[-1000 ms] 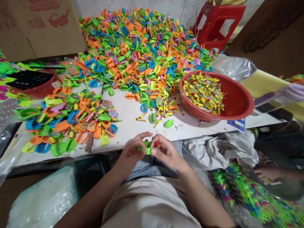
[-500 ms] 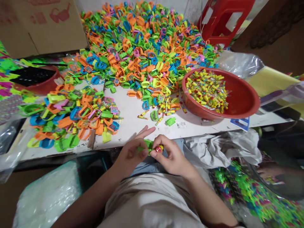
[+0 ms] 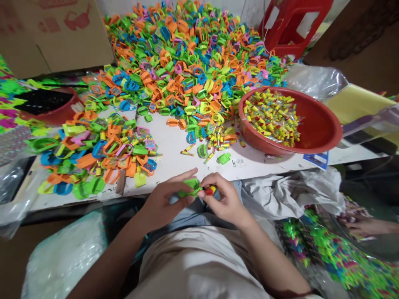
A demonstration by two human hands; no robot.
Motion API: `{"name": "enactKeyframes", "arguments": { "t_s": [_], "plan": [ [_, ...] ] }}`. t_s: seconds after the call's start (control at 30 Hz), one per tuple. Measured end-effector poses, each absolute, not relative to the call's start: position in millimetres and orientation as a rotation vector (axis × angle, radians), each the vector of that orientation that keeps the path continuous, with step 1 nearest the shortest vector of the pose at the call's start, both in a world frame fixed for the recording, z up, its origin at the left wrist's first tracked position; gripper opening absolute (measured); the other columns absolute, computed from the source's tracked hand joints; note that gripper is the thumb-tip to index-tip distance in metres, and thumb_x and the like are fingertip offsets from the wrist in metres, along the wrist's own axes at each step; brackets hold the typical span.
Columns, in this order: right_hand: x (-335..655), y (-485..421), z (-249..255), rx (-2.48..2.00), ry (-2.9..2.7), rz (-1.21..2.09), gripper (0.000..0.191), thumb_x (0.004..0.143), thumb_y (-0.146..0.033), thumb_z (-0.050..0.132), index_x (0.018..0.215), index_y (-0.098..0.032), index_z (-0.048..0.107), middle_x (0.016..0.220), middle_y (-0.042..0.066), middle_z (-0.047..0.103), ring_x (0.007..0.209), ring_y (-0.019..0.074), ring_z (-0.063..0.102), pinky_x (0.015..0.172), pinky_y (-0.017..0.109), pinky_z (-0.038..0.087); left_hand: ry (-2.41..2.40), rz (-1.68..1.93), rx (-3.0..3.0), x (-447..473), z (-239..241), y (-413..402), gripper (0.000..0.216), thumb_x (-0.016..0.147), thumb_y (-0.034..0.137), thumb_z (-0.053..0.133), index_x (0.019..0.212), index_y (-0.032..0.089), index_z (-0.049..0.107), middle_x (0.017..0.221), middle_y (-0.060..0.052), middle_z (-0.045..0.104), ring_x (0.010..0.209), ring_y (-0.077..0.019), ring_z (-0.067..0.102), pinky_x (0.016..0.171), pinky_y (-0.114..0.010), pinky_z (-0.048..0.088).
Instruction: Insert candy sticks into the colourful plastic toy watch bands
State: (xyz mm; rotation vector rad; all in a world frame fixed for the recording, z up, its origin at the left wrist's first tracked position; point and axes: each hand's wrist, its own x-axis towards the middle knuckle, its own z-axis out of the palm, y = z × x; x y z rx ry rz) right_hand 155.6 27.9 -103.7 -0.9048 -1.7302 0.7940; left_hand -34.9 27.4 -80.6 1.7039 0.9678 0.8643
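Observation:
My left hand (image 3: 166, 199) pinches a small green plastic toy piece (image 3: 190, 189) just below the table's front edge, forefinger stretched out. My right hand (image 3: 222, 199) meets it from the right, fingers closed on a small red-and-yellow wrapped candy tube (image 3: 210, 190) that touches the green piece. Both hands hover over my lap. A red bowl (image 3: 321, 128) holding several of the same candy tubes sits at the right of the white table (image 3: 170, 153).
A huge heap of coloured plastic pieces (image 3: 193, 54) covers the table's back. A smaller pile (image 3: 93, 158) lies front left. A red basket (image 3: 46, 106), cardboard box (image 3: 52, 29), red stool (image 3: 293, 25) and plastic bags (image 3: 293, 195) surround it. Another person's hand (image 3: 364, 226) shows at far right.
The hands stayed together at the table edge, shifting slightly. The red-and-yellow tube has come more into view against the green piece, and my left forefinger has stretched out.

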Motion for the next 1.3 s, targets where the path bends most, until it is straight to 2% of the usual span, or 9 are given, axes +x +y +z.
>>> {"name": "enactKeyframes", "arguments": {
  "t_s": [0.07, 0.2, 0.37, 0.47, 0.67, 0.87, 0.97, 1.1, 1.3],
  "plan": [
    [155.8, 27.8, -105.4, -0.937, -1.716, 0.848, 0.010, 0.086, -0.026, 0.057, 0.095, -0.022, 0.056, 0.080, 0.002, 0.063, 0.072, 0.0149, 0.056, 0.068, 0.029, 0.044, 0.956, 0.899, 1.551, -31.5, -86.1, 26.8, 0.014, 0.082, 0.029, 0.066, 0.091, 0.019, 0.069, 0.135, -0.013, 0.056, 0.127, -0.0266, 0.051, 0.106, -0.041, 0.042],
    [154.8, 27.8, -109.3, -0.957, -1.665, 0.962, 0.012, 0.089, -0.026, 0.053, 0.100, -0.023, 0.056, 0.086, 0.003, 0.062, 0.075, 0.0148, 0.057, 0.068, 0.028, 0.044, 0.963, 0.978, 1.330, -23.7, -94.9, 28.1, 0.016, 0.075, 0.031, 0.074, 0.081, 0.018, 0.067, 0.123, -0.013, 0.065, 0.121, -0.0277, 0.057, 0.103, -0.044, 0.045],
    [152.6, 24.9, -113.5, -0.994, -1.567, 0.988, 0.024, 0.091, -0.037, 0.052, 0.108, -0.023, 0.042, 0.079, -0.001, 0.052, 0.068, 0.0133, 0.051, 0.062, 0.026, 0.044, 1.009, 1.041, 1.366, -21.9, -99.5, 29.9, 0.015, 0.077, 0.030, 0.071, 0.079, 0.018, 0.062, 0.122, -0.013, 0.065, 0.119, -0.0256, 0.058, 0.101, -0.043, 0.045],
    [152.0, 22.9, -113.5, -1.040, -1.635, 0.899, 0.011, 0.096, -0.032, 0.041, 0.102, -0.023, 0.044, 0.084, 0.002, 0.055, 0.075, 0.0144, 0.054, 0.067, 0.027, 0.044, 1.032, 1.086, 1.528, -21.7, -101.9, 27.7, 0.013, 0.079, 0.024, 0.068, 0.087, 0.019, 0.060, 0.114, -0.011, 0.067, 0.116, -0.0226, 0.059, 0.099, -0.038, 0.046],
    [153.6, 23.6, -110.9, -1.047, -1.749, 0.690, 0.008, 0.094, -0.025, 0.043, 0.096, -0.022, 0.050, 0.089, 0.006, 0.062, 0.082, 0.0182, 0.058, 0.073, 0.032, 0.046, 1.099, 1.153, 1.594, -20.3, -104.3, 24.5, 0.041, 0.078, 0.022, 0.069, 0.116, 0.021, 0.054, 0.119, -0.010, 0.064, 0.111, -0.0209, 0.061, 0.098, -0.037, 0.048],
    [155.7, 23.4, -110.7, -1.076, -1.915, 0.487, 0.014, 0.095, -0.021, 0.040, 0.103, -0.021, 0.051, 0.090, 0.008, 0.063, 0.084, 0.0215, 0.058, 0.074, 0.035, 0.046, 1.228, 1.103, 1.640, -23.7, -103.1, 24.5, 0.040, 0.077, 0.029, 0.071, 0.115, 0.022, 0.063, 0.119, -0.006, 0.067, 0.112, -0.0226, 0.062, 0.102, -0.036, 0.046],
    [155.7, 23.9, -110.3, -1.142, -2.116, 0.280, 0.018, 0.095, -0.022, 0.038, 0.105, -0.017, 0.052, 0.088, 0.012, 0.062, 0.080, 0.0242, 0.056, 0.070, 0.037, 0.042, 1.283, 1.086, 1.631, -24.4, -103.2, 24.5, 0.042, 0.076, 0.034, 0.072, 0.116, 0.022, 0.064, 0.117, -0.006, 0.069, 0.108, -0.0226, 0.064, 0.100, -0.036, 0.048],
    [156.1, 26.1, -111.2, -1.232, -2.304, 0.034, 0.021, 0.094, -0.032, 0.044, 0.088, -0.016, 0.056, 0.074, 0.010, 0.062, 0.066, 0.0227, 0.053, 0.062, 0.035, 0.033, 1.367, 0.929, 1.594, -26.6, -103.7, 26.3, 0.048, 0.076, 0.040, 0.070, 0.118, 0.019, 0.064, 0.115, -0.006, 0.070, 0.106, -0.0236, 0.065, 0.097, -0.036, 0.050],
    [155.4, 26.6, -120.2, -1.120, -2.427, 0.035, 0.016, 0.090, -0.027, 0.048, 0.079, -0.018, 0.056, 0.058, 0.003, 0.060, 0.050, 0.0162, 0.048, 0.055, 0.031, 0.025, 1.360, 0.624, 1.577, -31.4, -103.5, 31.3, 0.049, 0.077, 0.041, 0.065, 0.120, 0.017, 0.063, 0.105, -0.005, 0.073, 0.094, -0.0231, 0.067, 0.085, -0.034, 0.054]
  ]
}}
